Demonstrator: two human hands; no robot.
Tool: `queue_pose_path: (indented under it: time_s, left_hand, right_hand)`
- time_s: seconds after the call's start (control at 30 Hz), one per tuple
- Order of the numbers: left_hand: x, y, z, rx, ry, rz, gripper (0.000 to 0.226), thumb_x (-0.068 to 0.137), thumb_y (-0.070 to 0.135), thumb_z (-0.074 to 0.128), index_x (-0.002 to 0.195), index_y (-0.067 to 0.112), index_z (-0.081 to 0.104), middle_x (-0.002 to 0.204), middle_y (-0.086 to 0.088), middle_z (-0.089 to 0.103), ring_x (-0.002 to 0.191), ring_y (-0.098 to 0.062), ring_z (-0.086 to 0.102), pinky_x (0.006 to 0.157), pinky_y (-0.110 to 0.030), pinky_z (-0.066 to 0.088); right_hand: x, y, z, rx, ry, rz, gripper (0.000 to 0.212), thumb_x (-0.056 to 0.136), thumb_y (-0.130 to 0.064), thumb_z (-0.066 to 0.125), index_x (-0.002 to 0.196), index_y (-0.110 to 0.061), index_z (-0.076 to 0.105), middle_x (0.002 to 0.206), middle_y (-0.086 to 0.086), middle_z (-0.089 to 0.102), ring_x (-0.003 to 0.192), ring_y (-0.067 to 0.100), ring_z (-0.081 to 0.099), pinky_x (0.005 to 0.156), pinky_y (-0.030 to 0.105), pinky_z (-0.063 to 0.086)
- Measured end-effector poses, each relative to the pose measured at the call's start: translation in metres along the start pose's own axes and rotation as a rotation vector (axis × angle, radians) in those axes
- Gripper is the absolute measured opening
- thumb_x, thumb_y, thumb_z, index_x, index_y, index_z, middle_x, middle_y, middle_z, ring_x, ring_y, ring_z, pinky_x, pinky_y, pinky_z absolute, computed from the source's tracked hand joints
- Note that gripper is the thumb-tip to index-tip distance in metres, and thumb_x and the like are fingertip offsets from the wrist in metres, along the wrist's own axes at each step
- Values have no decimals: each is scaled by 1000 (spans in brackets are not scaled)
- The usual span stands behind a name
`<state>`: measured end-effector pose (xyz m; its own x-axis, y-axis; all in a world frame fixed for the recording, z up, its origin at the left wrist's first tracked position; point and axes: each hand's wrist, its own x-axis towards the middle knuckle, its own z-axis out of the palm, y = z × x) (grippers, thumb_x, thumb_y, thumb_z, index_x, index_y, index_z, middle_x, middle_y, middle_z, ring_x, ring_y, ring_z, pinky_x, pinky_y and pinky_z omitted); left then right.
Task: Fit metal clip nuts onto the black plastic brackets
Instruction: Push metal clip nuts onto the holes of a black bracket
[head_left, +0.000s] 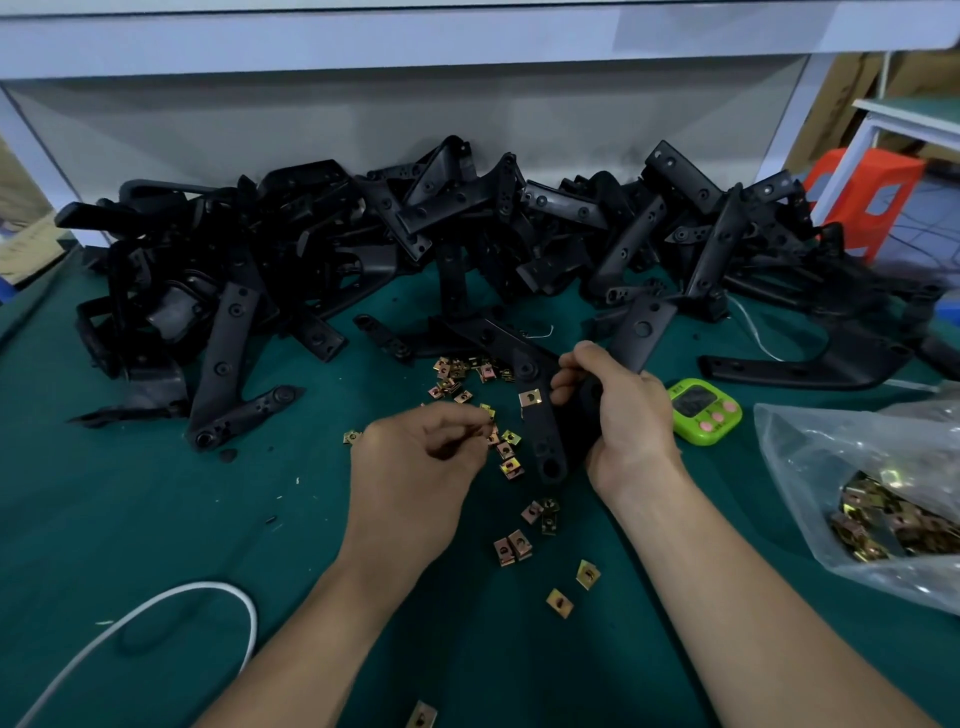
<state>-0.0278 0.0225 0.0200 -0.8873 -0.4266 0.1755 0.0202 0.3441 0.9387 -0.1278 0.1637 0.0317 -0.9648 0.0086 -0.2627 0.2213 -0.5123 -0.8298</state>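
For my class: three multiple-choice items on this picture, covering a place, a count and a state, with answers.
1. Where is the green timer? A) far left B) at the bottom edge C) right of the right hand
2. How many clip nuts show on the held bracket? A) one B) none C) three
3. What is the right hand doing? A) lying flat B) gripping the bracket C) pointing upward
Answers: 1 C, it lies just beyond that hand; 2 A, one shows on its arm; 3 B, fingers curl round it.
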Motion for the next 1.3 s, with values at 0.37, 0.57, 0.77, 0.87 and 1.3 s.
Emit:
queue_pose_path:
  time_s: [0.37, 0.57, 0.77, 0.87, 1.3]
  left_hand:
    - [-3, 4, 2, -57, -85, 15, 32, 83, 8, 82, 75, 39, 78, 78, 19, 77, 77, 3, 72, 68, -6, 50]
    - [-4, 3, 3, 29, -74, 58, 33, 86, 5, 78, 74, 36, 74, 77, 21, 75, 76, 4, 70, 66, -5, 48]
    - [-2, 5, 2, 121, -93, 81, 34, 88, 7, 78, 73, 37, 71, 74, 24, 73, 73, 8, 68, 63, -4, 45]
    - [-2, 5, 1, 151, -91, 100, 38, 88, 7, 78, 72, 40, 68, 73, 26, 72, 71, 10, 66, 62, -3, 44]
    - [0, 2, -1, 190, -199, 27, 35, 88, 11, 78, 74, 42, 69, 70, 24, 73, 68, 6, 69, 62, -8, 50]
  right_hand:
    - [1, 1, 0, 5, -12, -2, 15, 94, -12, 69, 84, 0, 68, 68, 9, 65, 51, 16, 56, 49, 25, 50]
    - [1, 1, -1, 0, -15, -2, 14, 93, -12, 69, 87, 1, 69, 69, 10, 66, 52, 16, 57, 49, 25, 50]
    - [1, 3, -1, 0, -25, -17, 17, 93, -11, 70, 79, -3, 70, 67, 8, 67, 52, 16, 58, 49, 25, 50]
    - [1, 4, -1, 1, -32, -18, 17, 93, -12, 70, 78, -4, 71, 67, 7, 67, 52, 15, 58, 49, 25, 50]
    - [-1, 3, 0, -10, -21, -12, 17, 93, -11, 69, 77, -3, 70, 66, 8, 66, 50, 16, 57, 47, 24, 50]
